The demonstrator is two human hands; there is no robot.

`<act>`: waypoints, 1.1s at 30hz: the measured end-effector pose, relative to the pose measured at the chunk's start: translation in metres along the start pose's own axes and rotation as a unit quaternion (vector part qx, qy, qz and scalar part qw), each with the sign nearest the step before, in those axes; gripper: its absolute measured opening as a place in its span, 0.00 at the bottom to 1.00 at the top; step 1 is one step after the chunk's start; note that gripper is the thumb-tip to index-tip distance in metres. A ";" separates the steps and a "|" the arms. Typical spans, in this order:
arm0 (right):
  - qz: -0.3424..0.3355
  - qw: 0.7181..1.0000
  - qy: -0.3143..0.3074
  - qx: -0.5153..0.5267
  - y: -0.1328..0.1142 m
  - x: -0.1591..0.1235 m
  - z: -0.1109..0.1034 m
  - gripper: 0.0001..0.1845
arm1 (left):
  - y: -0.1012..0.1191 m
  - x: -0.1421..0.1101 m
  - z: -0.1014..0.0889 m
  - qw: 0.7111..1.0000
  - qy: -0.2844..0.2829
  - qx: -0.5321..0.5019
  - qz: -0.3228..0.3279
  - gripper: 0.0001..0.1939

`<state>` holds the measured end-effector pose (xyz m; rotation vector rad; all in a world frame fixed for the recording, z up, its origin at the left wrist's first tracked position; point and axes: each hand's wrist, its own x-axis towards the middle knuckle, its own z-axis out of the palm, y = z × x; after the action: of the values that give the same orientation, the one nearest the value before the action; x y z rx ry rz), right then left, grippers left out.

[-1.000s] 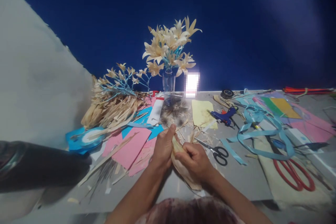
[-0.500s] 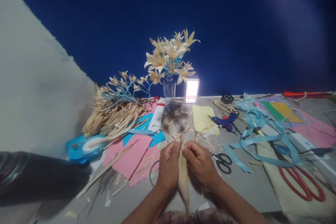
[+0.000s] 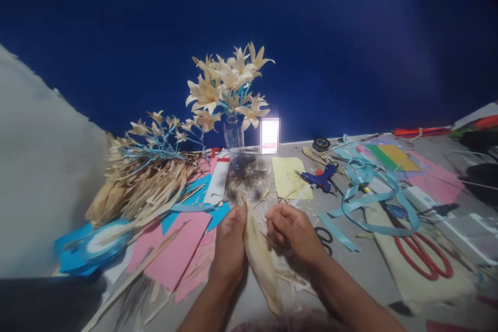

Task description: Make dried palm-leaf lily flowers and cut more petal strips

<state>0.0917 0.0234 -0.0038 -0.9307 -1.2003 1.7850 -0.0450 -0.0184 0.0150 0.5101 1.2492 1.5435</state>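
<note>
A long pale dried corn husk [image 3: 260,262] hangs from my left hand [image 3: 230,238], whose thumb and fingers pinch it near its upper end. Its pointed lower tip reaches toward my body. To the right, my right hand [image 3: 290,228] is apart from the husk with its fingers curled together; whether anything small is between them I cannot make out. Black-handled scissors [image 3: 323,238] lie partly hidden behind my right wrist. Beyond both hands, husk scraps [image 3: 251,181] are scattered on the grey table [image 3: 311,301].
A glass vase [image 3: 234,140] of husk flowers [image 3: 229,80] stands at the back. A blue glue gun [image 3: 321,179] rests by yellow paper [image 3: 286,174]. Light-blue ribbon [image 3: 350,228] and red-handled scissors [image 3: 424,259] lie right; pink paper [image 3: 182,249] and a husk bundle [image 3: 136,192] lie left.
My right hand has come off the husk and moved right, while my left hand keeps hold of it. More of the husk's width shows. The view has turned somewhat to the right.
</note>
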 end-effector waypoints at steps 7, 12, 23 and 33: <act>-0.002 0.988 -0.087 -0.126 0.003 -0.010 0.005 0.17 | -0.006 0.007 -0.002 0.998 0.046 -0.030 0.015 0.20; -0.014 0.972 -0.080 -0.222 0.008 -0.016 0.016 0.08 | -0.006 0.007 -0.006 0.997 0.074 -0.004 0.027 0.21; 0.005 0.988 -0.058 -0.144 0.013 -0.017 0.007 0.26 | -0.002 -0.003 -0.010 0.997 -0.023 -0.063 -0.029 0.21; 0.096 0.987 -0.104 0.074 0.016 -0.021 0.001 0.22 | -0.012 -0.011 -0.017 0.990 -0.086 -0.078 -0.077 0.11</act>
<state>0.0969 -0.0001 -0.0156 -0.8107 -1.1154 2.1387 -0.0494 -0.0365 0.0015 0.4241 1.0031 1.4216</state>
